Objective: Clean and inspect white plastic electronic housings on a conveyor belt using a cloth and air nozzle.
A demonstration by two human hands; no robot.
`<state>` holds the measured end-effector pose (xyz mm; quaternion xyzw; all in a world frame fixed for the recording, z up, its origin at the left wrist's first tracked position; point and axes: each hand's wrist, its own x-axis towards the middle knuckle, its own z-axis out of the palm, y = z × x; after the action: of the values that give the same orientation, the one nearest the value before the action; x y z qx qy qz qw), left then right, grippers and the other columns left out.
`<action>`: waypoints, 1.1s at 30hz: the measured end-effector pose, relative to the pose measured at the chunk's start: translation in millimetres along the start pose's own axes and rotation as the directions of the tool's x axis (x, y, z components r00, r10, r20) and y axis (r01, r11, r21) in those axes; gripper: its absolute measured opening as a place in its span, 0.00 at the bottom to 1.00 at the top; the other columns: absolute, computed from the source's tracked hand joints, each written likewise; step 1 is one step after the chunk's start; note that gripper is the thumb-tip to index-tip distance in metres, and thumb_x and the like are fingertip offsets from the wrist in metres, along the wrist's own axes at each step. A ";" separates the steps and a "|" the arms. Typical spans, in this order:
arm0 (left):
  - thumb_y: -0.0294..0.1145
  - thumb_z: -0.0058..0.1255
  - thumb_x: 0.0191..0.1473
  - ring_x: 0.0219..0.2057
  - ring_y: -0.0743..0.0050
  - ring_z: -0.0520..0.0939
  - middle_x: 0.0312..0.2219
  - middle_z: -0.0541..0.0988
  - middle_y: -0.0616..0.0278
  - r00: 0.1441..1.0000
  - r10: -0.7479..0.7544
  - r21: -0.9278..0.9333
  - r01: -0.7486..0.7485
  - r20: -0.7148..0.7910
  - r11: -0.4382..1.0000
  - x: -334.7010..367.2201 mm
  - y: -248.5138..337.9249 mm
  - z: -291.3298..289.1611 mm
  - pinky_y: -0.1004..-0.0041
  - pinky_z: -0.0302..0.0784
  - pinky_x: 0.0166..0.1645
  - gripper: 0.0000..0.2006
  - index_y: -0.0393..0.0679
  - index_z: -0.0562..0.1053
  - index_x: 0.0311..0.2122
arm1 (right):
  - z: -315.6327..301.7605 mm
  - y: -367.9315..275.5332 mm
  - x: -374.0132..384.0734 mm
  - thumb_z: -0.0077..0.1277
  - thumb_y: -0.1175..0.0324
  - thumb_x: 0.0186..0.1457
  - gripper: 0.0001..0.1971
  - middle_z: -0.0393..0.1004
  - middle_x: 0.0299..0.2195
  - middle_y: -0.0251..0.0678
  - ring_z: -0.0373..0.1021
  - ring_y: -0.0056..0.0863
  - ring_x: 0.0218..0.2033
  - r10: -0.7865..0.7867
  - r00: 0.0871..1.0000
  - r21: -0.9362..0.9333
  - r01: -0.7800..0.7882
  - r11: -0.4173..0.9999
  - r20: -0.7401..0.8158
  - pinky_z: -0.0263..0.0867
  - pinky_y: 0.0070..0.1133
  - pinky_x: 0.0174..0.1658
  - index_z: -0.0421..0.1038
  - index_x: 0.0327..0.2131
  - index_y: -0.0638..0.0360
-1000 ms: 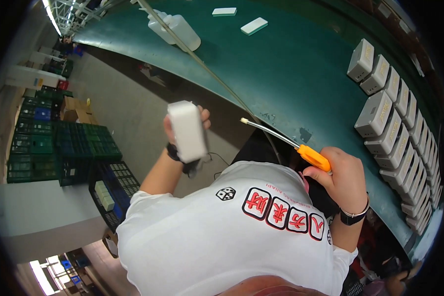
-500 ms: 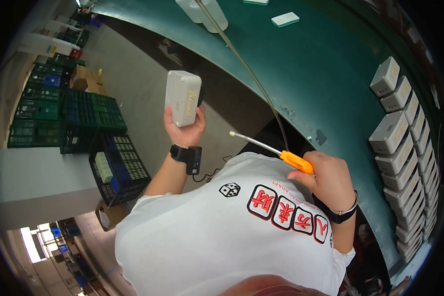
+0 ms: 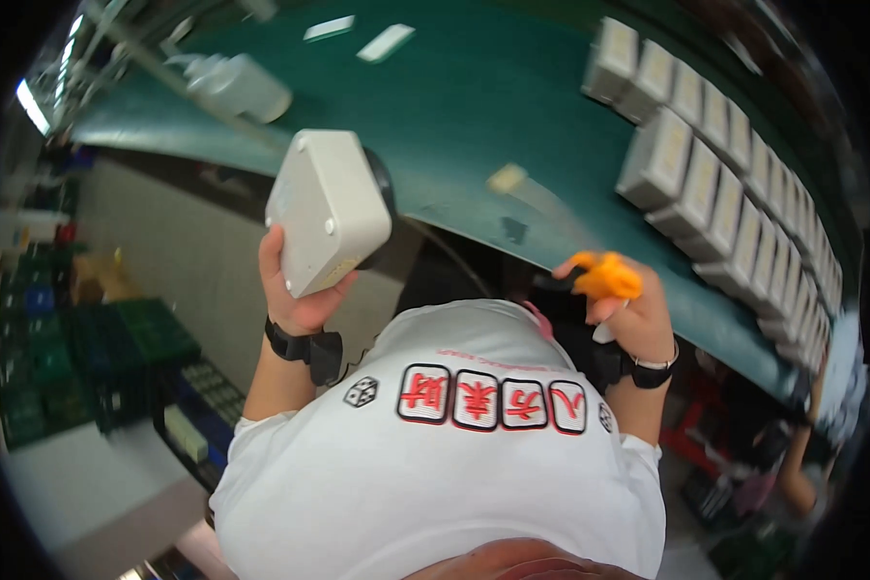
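Observation:
My left hand [image 3: 304,302] is closed around the lower end of a white box-shaped device [image 3: 324,208], held tilted in front of the bench edge. Small round feet show on its broad face, and a dark round part sticks out on its right side. In my right hand [image 3: 640,319] is an orange-handled tool [image 3: 609,276], gripped near the bench edge. A blurred thin shaft runs from the handle toward a pale tip over the green bench; its exact kind is unclear.
Similar white devices [image 3: 681,184] stand in rows along the right of the green bench [image 3: 474,106]. Farther left are a translucent squeeze bottle [image 3: 242,89] and two white-and-green blocks [image 3: 387,43]. Dark green crates [image 3: 116,338] stack at left; another person's arm [image 3: 797,474] shows at right.
My view has turned toward the bench. The white device has tilted, now showing its footed face, and sits closer. The orange-handled tool has swung upward, its shaft blurred.

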<state>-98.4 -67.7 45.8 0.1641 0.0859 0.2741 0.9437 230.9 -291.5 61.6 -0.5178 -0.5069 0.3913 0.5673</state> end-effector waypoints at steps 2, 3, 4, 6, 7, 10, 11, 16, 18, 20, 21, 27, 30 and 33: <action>0.53 0.49 0.56 0.56 0.50 0.72 0.56 0.70 0.57 0.985 -0.174 -0.100 0.174 0.011 0.980 45.7 -25.7 20.4 0.54 0.79 0.51 0.30 0.49 0.64 0.60 | -19.0 3.6 -26.4 0.54 0.43 0.55 0.28 0.76 0.40 0.48 0.68 0.18 0.20 0.001 0.975 0.002 -0.001 1.000 -0.223 0.63 0.16 0.23 0.69 0.32 0.66; 0.51 0.48 0.57 0.55 0.51 0.72 0.56 0.70 0.56 0.955 -0.298 -0.177 0.293 0.001 0.940 68.4 -41.0 33.5 0.56 0.80 0.51 0.28 0.48 0.66 0.59 | -26.7 5.8 -38.7 0.53 0.43 0.56 0.28 0.76 0.41 0.50 0.67 0.18 0.20 -0.010 0.921 0.031 0.024 0.999 -0.390 0.63 0.16 0.23 0.69 0.33 0.66; 0.49 0.48 0.58 0.55 0.52 0.72 0.56 0.70 0.54 0.909 -0.412 -0.341 0.405 0.052 0.849 92.5 -56.5 49.1 0.57 0.80 0.51 0.27 0.46 0.67 0.59 | -31.9 7.2 -51.5 0.51 0.42 0.57 0.29 0.75 0.42 0.52 0.67 0.18 0.20 -0.019 0.835 0.051 0.056 0.997 -0.549 0.63 0.15 0.23 0.68 0.34 0.66; 0.46 0.47 0.59 0.55 0.53 0.72 0.55 0.70 0.53 0.839 -0.530 -0.474 0.520 0.126 0.710 131.8 -88.1 68.0 0.58 0.80 0.52 0.25 0.44 0.67 0.58 | -38.7 6.0 -77.1 0.50 0.42 0.58 0.29 0.75 0.42 0.51 0.67 0.18 0.20 -0.037 0.767 0.017 0.063 0.998 -0.640 0.63 0.15 0.23 0.68 0.34 0.66; 0.44 0.47 0.59 0.54 0.54 0.72 0.53 0.70 0.51 0.816 -0.568 -0.583 0.515 0.109 0.629 149.2 -104.5 72.2 0.59 0.80 0.52 0.24 0.42 0.68 0.57 | -41.4 5.2 -91.2 0.50 0.42 0.58 0.29 0.75 0.42 0.51 0.66 0.18 0.20 -0.050 0.711 -0.003 0.067 0.998 -0.702 0.63 0.15 0.23 0.68 0.35 0.66; 0.41 0.48 0.59 0.53 0.55 0.72 0.49 0.71 0.48 0.771 -0.627 -0.731 0.490 0.109 0.476 189.4 -145.4 71.6 0.62 0.81 0.51 0.22 0.39 0.70 0.53 | -43.4 9.4 -126.3 0.49 0.42 0.59 0.28 0.75 0.43 0.50 0.66 0.18 0.19 -0.060 0.620 -0.040 0.046 0.998 -0.783 0.63 0.14 0.23 0.67 0.35 0.66; 0.41 0.48 0.58 0.53 0.55 0.73 0.47 0.71 0.48 0.765 -0.634 -0.784 0.461 0.115 0.415 200.5 -157.8 69.4 0.63 0.81 0.51 0.21 0.37 0.70 0.52 | -42.7 10.8 -137.1 0.49 0.42 0.59 0.28 0.75 0.43 0.50 0.66 0.18 0.19 -0.047 0.606 -0.047 0.016 0.999 -0.794 0.63 0.14 0.23 0.67 0.35 0.66; 0.40 0.50 0.57 0.47 0.57 0.76 0.40 0.72 0.49 0.665 -0.744 -0.865 0.408 0.063 0.292 242.7 -190.9 70.8 0.66 0.82 0.49 0.18 0.34 0.73 0.43 | -33.5 16.3 -162.0 0.49 0.43 0.59 0.28 0.75 0.43 0.49 0.66 0.17 0.19 0.026 0.548 0.002 -0.044 0.999 -0.836 0.63 0.14 0.24 0.66 0.37 0.66; 0.44 0.50 0.57 0.45 0.59 0.77 0.39 0.73 0.51 0.630 -0.771 -0.807 0.499 0.088 0.316 251.2 -193.0 63.2 0.67 0.82 0.47 0.20 0.34 0.73 0.42 | -32.9 18.4 -160.8 0.49 0.43 0.59 0.28 0.75 0.43 0.49 0.66 0.17 0.19 0.022 0.546 -0.007 -0.052 0.999 -0.838 0.63 0.14 0.24 0.66 0.37 0.66; 0.52 0.49 0.58 0.41 0.61 0.78 0.38 0.74 0.54 0.568 -0.815 -0.665 0.654 0.117 0.360 257.1 -188.9 50.7 0.68 0.83 0.44 0.24 0.34 0.73 0.41 | -33.6 21.5 -157.3 0.49 0.43 0.59 0.28 0.75 0.43 0.49 0.66 0.17 0.19 0.021 0.557 -0.016 -0.062 0.998 -0.830 0.64 0.13 0.24 0.65 0.37 0.66; 0.52 0.49 0.58 0.41 0.61 0.78 0.38 0.74 0.54 0.570 -0.813 -0.664 0.654 0.117 0.363 256.8 -186.8 42.7 0.68 0.83 0.44 0.24 0.34 0.73 0.41 | -35.5 23.1 -155.5 0.49 0.43 0.59 0.28 0.75 0.43 0.49 0.66 0.17 0.19 0.019 0.559 -0.017 -0.060 0.998 -0.829 0.64 0.13 0.24 0.65 0.37 0.66; 0.70 0.41 0.54 0.34 0.66 0.79 0.37 0.77 0.58 0.523 -0.836 -0.269 0.840 0.167 0.472 240.7 -159.9 23.4 0.74 0.79 0.35 0.37 0.36 0.73 0.39 | -52.0 28.4 -143.0 0.49 0.43 0.59 0.28 0.75 0.44 0.51 0.66 0.17 0.18 0.007 0.590 -0.015 -0.032 0.999 -0.808 0.64 0.13 0.24 0.66 0.36 0.65; 0.70 0.41 0.54 0.33 0.68 0.79 0.37 0.78 0.58 0.517 -0.852 -0.264 0.834 0.074 0.484 243.9 -156.7 28.1 0.75 0.79 0.33 0.37 0.36 0.73 0.39 | -64.3 34.5 -137.7 0.49 0.43 0.59 0.28 0.75 0.44 0.52 0.66 0.18 0.18 -0.001 0.592 0.006 0.011 1.000 -0.806 0.64 0.14 0.24 0.66 0.35 0.65; 0.65 0.43 0.56 0.31 0.69 0.79 0.37 0.79 0.59 0.473 -0.881 -0.299 0.843 0.017 0.447 251.6 -161.9 33.4 0.75 0.78 0.32 0.33 0.37 0.73 0.39 | -71.0 39.6 -136.5 0.48 0.43 0.60 0.27 0.75 0.44 0.52 0.66 0.18 0.18 -0.022 0.582 0.024 0.071 0.997 -0.813 0.64 0.14 0.23 0.66 0.35 0.65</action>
<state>199.4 -68.0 1.0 -0.0505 0.1860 -0.2244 0.9552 279.1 -431.1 3.0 -0.6102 -0.1948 0.1107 0.7599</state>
